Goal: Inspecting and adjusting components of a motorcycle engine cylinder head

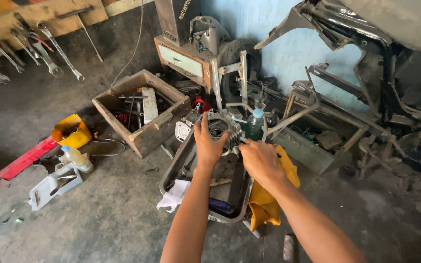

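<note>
My left hand (208, 144) grips a round finned metal engine cylinder (224, 127) and holds it above a metal tray (176, 168) on the floor. My right hand (261, 160) is closed on a thin tool at the cylinder's right side; the tool is mostly hidden by my fingers. A yellow cloth (269, 204) hangs over the tray's right rim under my right wrist. Just behind the cylinder stands a green bottle with a blue cap (255, 124).
A wooden crate of tools (141, 109) sits to the left, with a yellow container (71, 131), a small bottle (77, 158) and a white tray (54, 185) further left. Wrenches (49, 53) hang on a board. Scooter frame parts (366, 73) crowd the right.
</note>
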